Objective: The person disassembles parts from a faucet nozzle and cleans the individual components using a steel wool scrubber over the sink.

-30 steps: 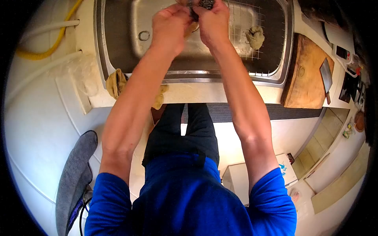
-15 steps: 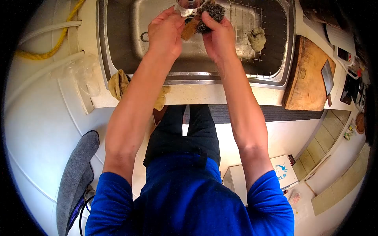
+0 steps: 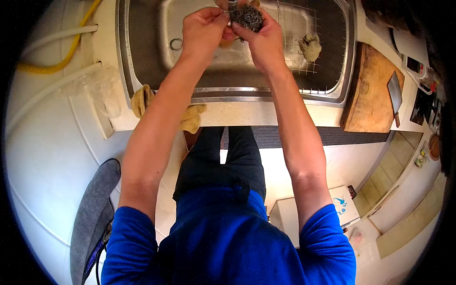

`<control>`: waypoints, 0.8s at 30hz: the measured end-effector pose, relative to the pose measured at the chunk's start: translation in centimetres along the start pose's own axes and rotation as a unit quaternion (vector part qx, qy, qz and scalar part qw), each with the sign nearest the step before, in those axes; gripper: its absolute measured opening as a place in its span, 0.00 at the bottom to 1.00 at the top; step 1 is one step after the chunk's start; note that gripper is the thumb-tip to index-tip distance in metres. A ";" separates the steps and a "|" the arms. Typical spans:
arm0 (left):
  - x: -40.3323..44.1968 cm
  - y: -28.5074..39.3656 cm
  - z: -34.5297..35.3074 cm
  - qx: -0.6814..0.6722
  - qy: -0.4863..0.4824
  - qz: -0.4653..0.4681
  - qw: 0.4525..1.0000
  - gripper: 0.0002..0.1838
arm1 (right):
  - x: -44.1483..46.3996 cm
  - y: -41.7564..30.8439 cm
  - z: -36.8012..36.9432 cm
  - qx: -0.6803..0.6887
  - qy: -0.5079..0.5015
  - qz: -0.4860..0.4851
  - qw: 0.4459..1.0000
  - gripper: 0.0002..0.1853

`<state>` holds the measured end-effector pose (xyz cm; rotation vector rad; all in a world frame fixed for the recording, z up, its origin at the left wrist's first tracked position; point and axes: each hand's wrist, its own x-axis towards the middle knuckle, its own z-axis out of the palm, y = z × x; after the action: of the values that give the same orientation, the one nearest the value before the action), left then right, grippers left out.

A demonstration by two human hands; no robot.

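Over the steel sink [image 3: 216, 71], near the top edge of the view, my two hands are close together. My right hand [image 3: 266, 43] is closed around a grey, curly steel wool scourer [image 3: 247, 19]. The fingers of my left hand [image 3: 202, 34] pinch a small shiny metal piece [image 3: 232, 6], partly cut off by the view and partly covered by the scourer. The scourer presses against or lies right beside this piece; which of the two I cannot tell. Something orange-brown [image 3: 227, 43] shows a little below the fingertips, mostly hidden.
A wire rack [image 3: 294, 42] lies in the sink's right side, with a greenish-grey wad [image 3: 310, 47] on it. A wooden board [image 3: 368, 95] and a cleaver [image 3: 394, 95] rest to the right. Tan cloth [image 3: 192, 118] lies on the front edge; a ring [image 3: 176, 44] sits in the basin.
The scourer has moved left and down, nearer my left hand. The shiny metal piece has turned and shows less, and the brown thing is now mostly covered.
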<state>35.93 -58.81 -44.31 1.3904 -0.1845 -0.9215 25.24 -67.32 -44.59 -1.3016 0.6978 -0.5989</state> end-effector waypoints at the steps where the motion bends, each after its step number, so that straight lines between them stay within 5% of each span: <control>1: -0.1 0.3 0.2 0.000 0.001 0.000 1.000 0.09 | 0.0 -0.1 0.1 0.015 -0.030 0.028 0.999 0.17; 5: -0.5 0.5 0.6 -0.067 0.058 0.009 0.996 0.07 | -0.1 -0.7 1.4 -0.041 0.006 -0.060 0.997 0.17; 7: -0.4 0.1 0.3 -0.036 0.060 0.020 0.997 0.06 | -0.5 -2.3 2.6 0.068 0.046 -0.071 0.994 0.26; 11: 0.3 -0.6 -0.1 -0.051 0.061 0.049 0.996 0.08 | 0.0 -1.2 2.3 0.122 0.069 -0.089 0.986 0.26; 14: 0.1 -0.4 0.1 -0.049 0.064 0.045 0.996 0.07 | 0.0 -0.2 1.4 0.246 0.046 0.084 0.965 0.24; 16: -0.2 0.1 0.8 -0.053 0.065 0.042 0.996 0.06 | 0.1 0.1 1.5 0.080 0.020 -0.027 0.996 0.21; 19: -0.7 0.3 1.4 -0.013 0.080 0.014 0.997 0.04 | 0.1 -0.3 1.5 -0.029 0.017 -0.056 0.998 0.17; 24: -1.5 0.4 2.0 0.067 0.104 0.034 0.992 0.02 | 1.2 -1.2 1.8 -0.007 0.084 -0.064 0.994 0.14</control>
<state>33.90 -59.40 -42.93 1.5836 -0.1373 -0.7128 27.38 -67.27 -43.34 -1.3265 0.7616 -0.8163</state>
